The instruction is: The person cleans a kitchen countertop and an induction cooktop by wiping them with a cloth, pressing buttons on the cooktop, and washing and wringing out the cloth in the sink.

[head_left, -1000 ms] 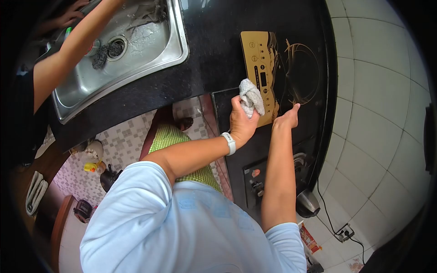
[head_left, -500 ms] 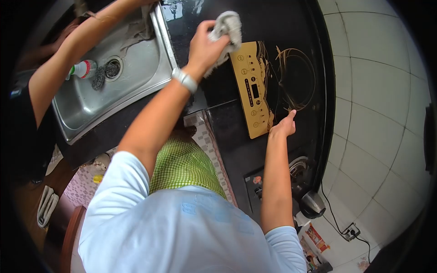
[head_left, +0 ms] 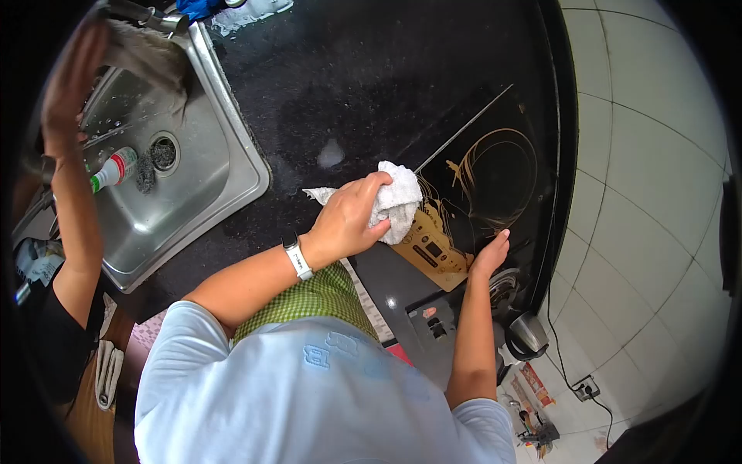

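Observation:
My left hand [head_left: 348,219], with a white watch on its wrist, is closed around a white cloth [head_left: 402,193]. The cloth covers the far left corner of an induction cooktop [head_left: 504,174], black with a gold control panel. It hides part of that panel. At the cooktop's near right edge is my right hand [head_left: 488,257], gripping that edge; its fingers are partly hidden. A pale side edge of the cooktop shows, and it seems tilted.
A steel sink [head_left: 209,170] holds a white-and-red bottle [head_left: 116,168] and a steel scourer [head_left: 145,174]. Another person's hand [head_left: 73,93] is blurred over it. A wet patch [head_left: 331,153] marks the black counter. A steel pot [head_left: 527,334] stands near the tiled wall.
The cooktop has come closer to my body, with my right hand still at its edge. My left hand has brought the cloth down onto its corner. The other person's hand has moved above the sink.

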A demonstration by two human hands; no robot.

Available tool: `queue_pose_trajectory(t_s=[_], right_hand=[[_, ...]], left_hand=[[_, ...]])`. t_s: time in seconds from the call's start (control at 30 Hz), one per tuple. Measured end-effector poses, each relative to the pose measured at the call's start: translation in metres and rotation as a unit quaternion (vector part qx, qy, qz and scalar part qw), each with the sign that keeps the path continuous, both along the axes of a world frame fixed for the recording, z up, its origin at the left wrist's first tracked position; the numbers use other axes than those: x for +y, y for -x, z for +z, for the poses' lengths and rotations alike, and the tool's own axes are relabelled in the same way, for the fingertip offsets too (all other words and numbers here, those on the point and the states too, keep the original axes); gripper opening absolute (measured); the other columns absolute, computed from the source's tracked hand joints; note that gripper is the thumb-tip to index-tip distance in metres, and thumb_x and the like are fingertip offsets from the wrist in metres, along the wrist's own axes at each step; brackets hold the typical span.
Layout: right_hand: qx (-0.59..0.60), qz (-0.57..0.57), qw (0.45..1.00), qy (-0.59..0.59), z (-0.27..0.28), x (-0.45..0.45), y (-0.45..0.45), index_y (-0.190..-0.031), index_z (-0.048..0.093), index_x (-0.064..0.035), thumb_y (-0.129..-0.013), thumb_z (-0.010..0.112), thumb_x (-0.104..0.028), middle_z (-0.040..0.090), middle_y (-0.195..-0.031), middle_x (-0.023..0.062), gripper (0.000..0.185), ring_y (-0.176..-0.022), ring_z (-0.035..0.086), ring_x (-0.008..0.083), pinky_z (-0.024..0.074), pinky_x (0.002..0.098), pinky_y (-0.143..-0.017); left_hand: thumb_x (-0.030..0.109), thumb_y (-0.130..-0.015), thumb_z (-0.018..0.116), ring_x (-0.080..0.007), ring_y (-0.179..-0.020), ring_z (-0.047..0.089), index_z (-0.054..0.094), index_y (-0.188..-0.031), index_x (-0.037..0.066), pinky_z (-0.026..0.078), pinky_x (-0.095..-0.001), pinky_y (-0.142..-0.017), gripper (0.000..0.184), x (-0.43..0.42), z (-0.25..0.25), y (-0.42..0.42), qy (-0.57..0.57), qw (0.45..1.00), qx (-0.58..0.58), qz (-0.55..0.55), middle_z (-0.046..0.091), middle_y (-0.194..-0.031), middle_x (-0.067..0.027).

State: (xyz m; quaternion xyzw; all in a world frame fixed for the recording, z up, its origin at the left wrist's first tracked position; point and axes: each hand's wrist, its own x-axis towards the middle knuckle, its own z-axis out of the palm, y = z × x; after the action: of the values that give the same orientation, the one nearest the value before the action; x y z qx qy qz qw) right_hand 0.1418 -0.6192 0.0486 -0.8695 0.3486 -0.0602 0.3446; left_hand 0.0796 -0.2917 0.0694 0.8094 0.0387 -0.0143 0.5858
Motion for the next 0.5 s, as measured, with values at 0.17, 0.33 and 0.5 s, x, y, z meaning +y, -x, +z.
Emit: queue_pose_trajectory(t_s=[0.17, 0.33, 0.5], right_hand=[[0.088, 0.087, 0.971, 0.205, -0.003, 0.003, -0.002, -0.100, 0.050, 0.0120, -0.095, 0.030, -0.044, 0.055, -0.098, 0.0328, 0.060, -0.091, 0.051, 0.0474, 0.0383, 0.0456, -0.081], [0.092, 0.086, 0.968, 0.216, -0.004, 0.003, -0.003, -0.099, 0.050, 0.0122, -0.096, 0.031, -0.043, 0.056, -0.096, 0.0322, 0.058, -0.089, 0.052, 0.0464, 0.0388, 0.0457, -0.079], [0.073, 0.095, 0.969, 0.218, -0.004, 0.004, -0.003, -0.095, 0.048, 0.0119, -0.096, 0.031, -0.039, 0.055, -0.090, 0.0325, 0.054, -0.084, 0.051, 0.0466, 0.0384, 0.0469, -0.076]], left_hand=[[0.012, -0.073, 0.065, -0.0363, -0.078, 0.060, 0.041, -0.113, -0.002, 0.049, -0.0409, -0.069, 0.048, 0.002, -0.005, -0.025, -0.028, 0.998, 0.039, -0.029, 0.060, -0.086, -0.0205], [0.015, -0.075, 0.060, -0.0361, -0.075, 0.060, 0.041, -0.111, 0.000, 0.048, -0.0424, -0.067, 0.043, -0.017, -0.017, -0.097, -0.026, 0.999, 0.013, -0.013, 0.060, -0.082, -0.0197], [0.019, -0.077, 0.058, -0.0367, -0.072, 0.062, 0.044, -0.103, 0.000, 0.050, -0.0443, -0.065, 0.036, -0.042, -0.028, -0.190, -0.043, 0.999, -0.016, 0.011, 0.061, -0.076, -0.0202]])
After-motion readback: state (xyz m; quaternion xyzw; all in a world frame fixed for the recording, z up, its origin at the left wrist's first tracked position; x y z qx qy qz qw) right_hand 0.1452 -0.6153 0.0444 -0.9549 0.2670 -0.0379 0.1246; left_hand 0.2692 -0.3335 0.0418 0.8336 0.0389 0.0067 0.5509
